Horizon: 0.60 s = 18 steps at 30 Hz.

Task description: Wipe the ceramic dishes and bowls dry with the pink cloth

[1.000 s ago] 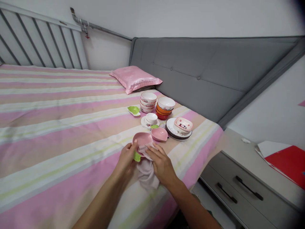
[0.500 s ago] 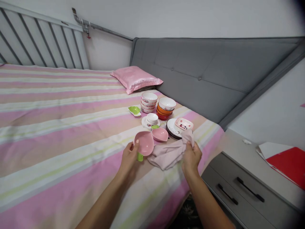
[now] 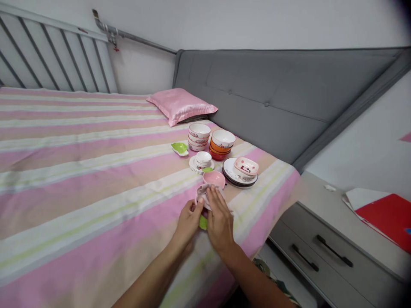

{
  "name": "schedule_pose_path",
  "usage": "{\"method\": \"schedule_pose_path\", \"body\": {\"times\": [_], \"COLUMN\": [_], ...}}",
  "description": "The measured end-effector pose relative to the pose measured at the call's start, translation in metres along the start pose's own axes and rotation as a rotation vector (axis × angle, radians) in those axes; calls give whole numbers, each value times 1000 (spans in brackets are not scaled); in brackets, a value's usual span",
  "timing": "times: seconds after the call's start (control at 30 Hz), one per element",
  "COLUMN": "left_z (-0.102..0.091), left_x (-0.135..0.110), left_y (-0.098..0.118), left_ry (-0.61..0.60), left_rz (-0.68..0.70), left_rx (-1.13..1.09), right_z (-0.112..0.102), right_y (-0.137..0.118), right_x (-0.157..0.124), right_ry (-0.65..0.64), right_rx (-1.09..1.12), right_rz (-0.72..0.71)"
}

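Note:
My left hand (image 3: 190,218) grips a pink bowl with a green leaf-shaped handle (image 3: 203,222); most of that bowl is hidden behind my hands and the cloth. A pale pink cloth (image 3: 205,194) lies over the bowl, bunched under the fingers of my right hand (image 3: 221,216), which press it against the bowl. Just beyond, a second pink bowl (image 3: 214,179) with a green leaf handle rests on the bed. Behind it, small white bowls (image 3: 203,157) are stacked on little plates (image 3: 192,165).
Stacked white bowls (image 3: 199,139), orange and red bowls (image 3: 215,152), a green leaf dish (image 3: 180,148) and white plates (image 3: 236,177) under a pink soap-dish-like tray (image 3: 246,165) stand on the striped bed (image 3: 96,192). A drawer cabinet (image 3: 321,214) adjoins at right.
My right hand has moved left, bringing the cloth from beside the bowl onto it. My left hand has shifted slightly right with the bowl, and the hands are now together.

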<state>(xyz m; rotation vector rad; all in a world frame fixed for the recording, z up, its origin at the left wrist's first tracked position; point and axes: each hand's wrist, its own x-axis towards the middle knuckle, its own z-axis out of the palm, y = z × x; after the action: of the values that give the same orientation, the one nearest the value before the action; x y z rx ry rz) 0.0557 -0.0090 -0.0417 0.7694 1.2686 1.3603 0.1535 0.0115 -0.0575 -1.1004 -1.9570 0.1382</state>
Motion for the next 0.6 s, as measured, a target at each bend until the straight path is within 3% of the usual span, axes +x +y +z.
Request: {"method": "schedule_pose_path", "body": {"times": [0.23,0.6], "left_z": [-6,-13], "left_x": [4,11], "left_y": [4,-1], "left_ry": [21,38], "left_rz": [82,87], "left_rx": [58,31], "right_z": [2,-17], "right_y": [-2,-8], "right_x": [0,11], "right_ry": [-165,-367], "right_rx": [-75,127], "right_rz": [-40,-127]}}
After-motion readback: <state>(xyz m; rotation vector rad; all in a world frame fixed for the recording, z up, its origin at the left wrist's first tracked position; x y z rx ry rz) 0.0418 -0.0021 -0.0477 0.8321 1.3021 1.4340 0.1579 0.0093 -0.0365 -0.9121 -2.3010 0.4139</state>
